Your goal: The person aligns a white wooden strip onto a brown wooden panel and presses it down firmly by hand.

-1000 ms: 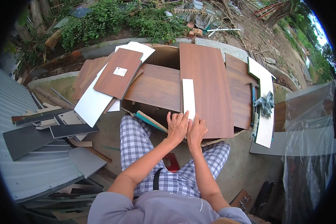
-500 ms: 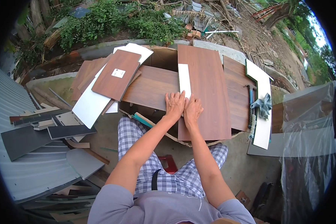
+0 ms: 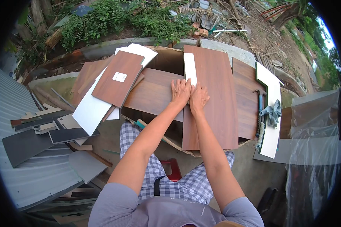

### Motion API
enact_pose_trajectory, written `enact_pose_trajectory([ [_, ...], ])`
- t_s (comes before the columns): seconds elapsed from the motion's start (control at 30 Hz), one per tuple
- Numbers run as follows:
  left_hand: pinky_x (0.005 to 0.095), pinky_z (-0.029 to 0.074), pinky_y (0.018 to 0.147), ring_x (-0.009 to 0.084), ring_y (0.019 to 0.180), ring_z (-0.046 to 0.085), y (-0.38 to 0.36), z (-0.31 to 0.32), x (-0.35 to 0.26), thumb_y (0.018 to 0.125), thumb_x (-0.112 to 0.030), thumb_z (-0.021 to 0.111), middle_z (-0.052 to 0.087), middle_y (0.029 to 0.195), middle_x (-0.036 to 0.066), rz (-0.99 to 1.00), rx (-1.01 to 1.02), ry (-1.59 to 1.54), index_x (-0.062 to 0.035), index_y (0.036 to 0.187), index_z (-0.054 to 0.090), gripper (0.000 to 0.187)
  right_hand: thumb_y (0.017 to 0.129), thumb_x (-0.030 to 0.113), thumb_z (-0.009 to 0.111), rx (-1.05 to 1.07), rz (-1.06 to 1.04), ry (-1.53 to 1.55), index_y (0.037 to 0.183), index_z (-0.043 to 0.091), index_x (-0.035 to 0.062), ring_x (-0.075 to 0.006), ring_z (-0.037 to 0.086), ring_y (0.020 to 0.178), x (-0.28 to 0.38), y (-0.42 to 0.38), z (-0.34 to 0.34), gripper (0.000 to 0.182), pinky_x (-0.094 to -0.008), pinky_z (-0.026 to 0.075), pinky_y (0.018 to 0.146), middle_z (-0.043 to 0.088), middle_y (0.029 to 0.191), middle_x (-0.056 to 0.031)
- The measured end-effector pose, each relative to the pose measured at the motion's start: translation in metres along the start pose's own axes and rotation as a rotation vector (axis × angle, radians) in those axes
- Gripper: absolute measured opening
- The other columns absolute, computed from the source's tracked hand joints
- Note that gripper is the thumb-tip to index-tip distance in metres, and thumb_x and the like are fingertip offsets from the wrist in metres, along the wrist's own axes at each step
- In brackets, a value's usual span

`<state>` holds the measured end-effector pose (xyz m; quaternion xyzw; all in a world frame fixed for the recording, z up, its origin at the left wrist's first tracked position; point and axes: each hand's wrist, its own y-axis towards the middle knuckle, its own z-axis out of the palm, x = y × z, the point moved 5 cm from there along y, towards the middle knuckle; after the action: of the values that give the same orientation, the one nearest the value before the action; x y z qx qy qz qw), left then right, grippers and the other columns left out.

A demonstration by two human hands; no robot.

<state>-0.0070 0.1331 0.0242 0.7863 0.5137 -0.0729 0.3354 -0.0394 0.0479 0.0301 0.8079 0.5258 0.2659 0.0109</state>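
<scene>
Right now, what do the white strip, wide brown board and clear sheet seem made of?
White strip: perhaps coated board, smooth, judging by its plain, even face. Wide brown board: wood or wood-look laminate, smooth, with streaky grain. Clear sheet: probably plastic, glossy, wrinkled and see-through.

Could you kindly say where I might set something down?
Bare: the large brown board right of the white strip and right hand; the crosswise brown board between labelled board and left hand. Crowded: around hammer and grey cloth.
</scene>
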Motion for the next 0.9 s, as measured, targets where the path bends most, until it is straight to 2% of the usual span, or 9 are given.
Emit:
enact_pose_trajectory([
  [0.17, 0.0573, 0.03, 0.097, 0.0307, 0.098, 0.05, 0.021, 0.008, 0.007, 0.088, -0.028, 0.051, 0.059, 0.097, 0.014, 0.01, -0.027, -0.006, -0.0043, 0.117, 0.056, 0.038, 0.09, 0.028, 0.053, -0.009, -0.001, -0.007, 0.115, 0.055, 0.0075, -0.033, 0.054, 0.094, 0.003, 0.023, 0.009, 0.033, -0.0449, 0.036, 0.079, 0.054, 0.097, -0.0173],
  [0.23, 0.0536, 0.031, 0.094, 0.0297, 0.094, 0.051, 0.028, 0.009, 0.008, 0.086, -0.025, 0.054, 0.058, 0.091, 0.012, 0.045, -0.074, 0.009, -0.0051, 0.115, 0.058, 0.035, 0.09, 0.029, 0.052, -0.014, -0.002, -0.005, 0.115, 0.055, 0.0077, -0.0329, 0.054, 0.094, 0.003, 0.029, 0.013, 0.033, -0.0449, 0.036, 0.079, 0.054, 0.097, -0.0173],
  [0.43, 0.0517, 0.032, 0.091, 0.0293, 0.091, 0.051, 0.049, 0.017, 0.013, 0.085, -0.024, 0.055, 0.058, 0.089, 0.011, 0.063, -0.098, 0.031, -0.0072, 0.114, 0.059, 0.034, 0.09, 0.031, 0.052, -0.018, 0.017, -0.016, 0.114, 0.056, 0.0084, -0.0326, 0.055, 0.093, 0.004, 0.05, 0.02, 0.033, -0.0447, 0.037, 0.079, 0.054, 0.098, -0.0172],
  [0.63, 0.0531, 0.031, 0.092, 0.0289, 0.092, 0.051, 0.065, 0.026, 0.015, 0.086, -0.025, 0.053, 0.059, 0.089, 0.012, 0.065, -0.095, 0.007, -0.005, 0.107, 0.059, 0.03, 0.09, 0.031, 0.052, -0.061, 0.001, -0.019, 0.112, 0.057, 0.0086, -0.0324, 0.055, 0.094, 0.003, 0.067, 0.027, 0.032, -0.0444, 0.037, 0.078, 0.055, 0.099, -0.0169],
  [0.73, 0.0496, 0.033, 0.088, 0.0284, 0.089, 0.051, 0.072, 0.029, 0.016, 0.084, -0.025, 0.056, 0.059, 0.087, 0.01, 0.077, -0.122, 0.038, -0.0085, 0.11, 0.06, 0.031, 0.09, 0.031, 0.051, -0.056, 0.004, -0.015, 0.112, 0.057, 0.0087, -0.0323, 0.055, 0.094, 0.003, 0.074, 0.026, 0.032, -0.0443, 0.037, 0.078, 0.055, 0.099, -0.0168],
  [0.9, 0.0493, 0.033, 0.088, 0.0285, 0.089, 0.052, 0.077, 0.032, 0.016, 0.084, -0.025, 0.056, 0.059, 0.087, 0.01, 0.09, -0.147, 0.045, -0.0086, 0.11, 0.06, 0.031, 0.09, 0.032, 0.051, -0.041, 0.014, -0.027, 0.111, 0.058, 0.009, -0.0321, 0.055, 0.094, 0.0, 0.081, 0.031, 0.032, -0.0442, 0.036, 0.078, 0.055, 0.1, -0.0167],
])
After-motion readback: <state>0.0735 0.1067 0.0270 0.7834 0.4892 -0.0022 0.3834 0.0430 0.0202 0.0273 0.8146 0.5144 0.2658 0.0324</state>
